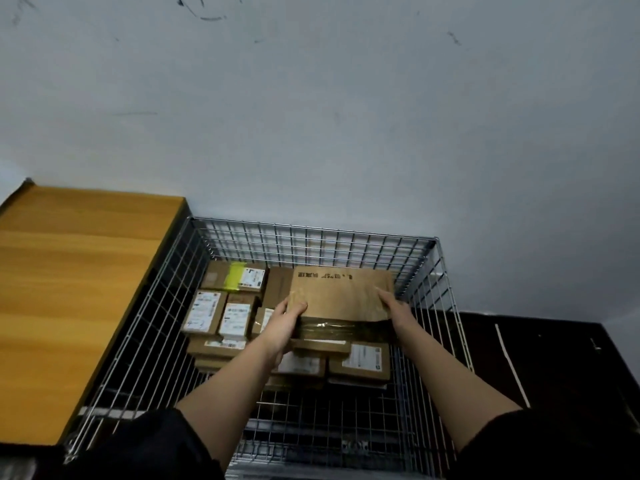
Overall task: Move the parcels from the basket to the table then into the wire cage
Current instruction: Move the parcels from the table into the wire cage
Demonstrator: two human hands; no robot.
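Observation:
A large brown cardboard parcel (pixel 341 294) with dark printed characters sits inside the wire cage (pixel 311 233), on top of other boxes. My left hand (pixel 282 323) grips its near left corner, thumb on top. My right hand (pixel 394 308) holds its right edge, fingers laid over the top. Both forearms reach down over the cage's near rim. Several smaller brown parcels (pixel 221 313) with white labels lie packed on the cage floor; one at the back (pixel 239 280) carries a yellow-green strip.
A wooden table (pixel 69 289) with a dark edge stands directly left of the cage. A grey wall rises behind. Dark floor (pixel 536 358) with a pale line lies to the right. The basket is not in view.

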